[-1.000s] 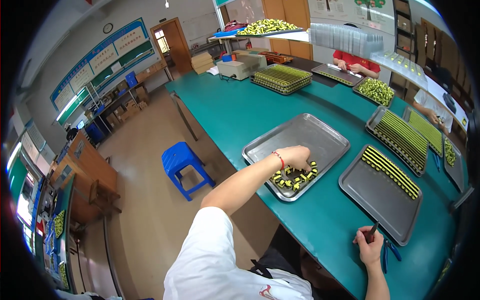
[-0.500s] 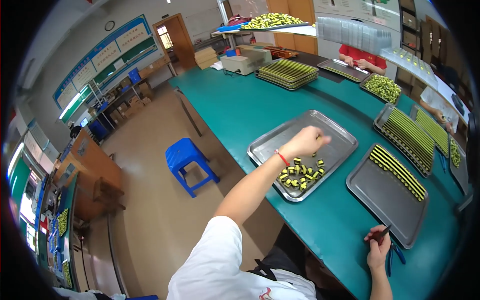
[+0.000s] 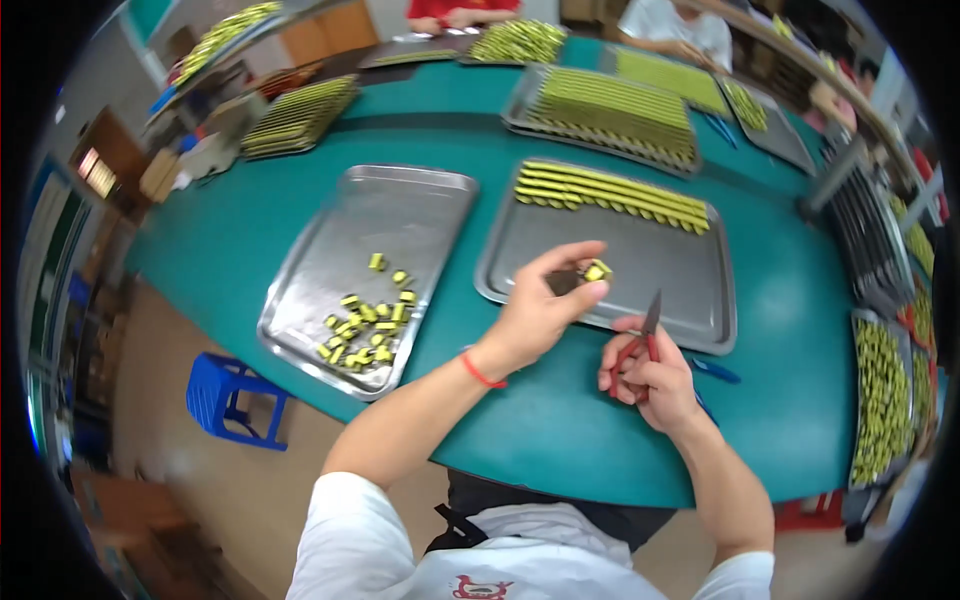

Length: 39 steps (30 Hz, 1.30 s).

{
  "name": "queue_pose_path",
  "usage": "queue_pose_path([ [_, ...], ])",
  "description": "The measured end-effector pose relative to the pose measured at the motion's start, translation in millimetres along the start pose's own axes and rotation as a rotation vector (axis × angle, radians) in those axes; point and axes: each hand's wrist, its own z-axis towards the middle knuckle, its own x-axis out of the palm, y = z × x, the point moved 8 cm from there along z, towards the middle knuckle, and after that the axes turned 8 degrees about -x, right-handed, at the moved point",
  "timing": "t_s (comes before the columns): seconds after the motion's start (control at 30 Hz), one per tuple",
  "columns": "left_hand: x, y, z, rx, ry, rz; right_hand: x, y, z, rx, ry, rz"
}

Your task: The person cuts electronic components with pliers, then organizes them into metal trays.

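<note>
Between the thumb and fingertips of my left hand (image 3: 540,305) is a small yellow-and-black block (image 3: 597,271), held above the near part of a grey metal tray (image 3: 620,255). My right hand (image 3: 650,378) grips a red-handled tool with dark pointed jaws (image 3: 652,318), like pliers or snips; its exact kind is unclear. Its jaws point up, a little apart from the block. Rows of similar yellow-and-black blocks (image 3: 610,197) lie along the far side of that tray. On the left, another metal tray (image 3: 400,205) carries a loose group of blocks (image 3: 365,325).
Blue-handled pliers (image 3: 715,371) lie by my right hand on the green table (image 3: 540,430). Stacked trays of block rows (image 3: 610,115) stand farther back. A heaped tray (image 3: 880,400) is at the right edge. A blue stool (image 3: 235,400) is on the floor. Other people sit across the table.
My view has turned right. My left hand has moved from the tray of loose blocks toward my right hand, now with a block in its fingers. My right hand has raised the red-handled tool.
</note>
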Motion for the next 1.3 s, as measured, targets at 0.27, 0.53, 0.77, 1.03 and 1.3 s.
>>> queue_pose_path([
  [0.27,20,-2,-22,0.157,0.054,0.305,30,-5,-33,0.267,0.355,0.22],
  [0.53,36,2,-34,0.119,0.13,0.408,39,-7,-44,0.302,0.424,0.328],
  [0.77,31,23,-34,-0.165,0.124,-0.053,40,1,-39,0.291,0.402,0.348],
  [1.03,49,34,-36,-0.395,0.399,-0.559,46,-1,-47,0.373,0.518,0.496],
  [1.3,54,37,-40,-0.491,0.479,-0.696,50,-3,-51,0.418,0.588,0.498],
])
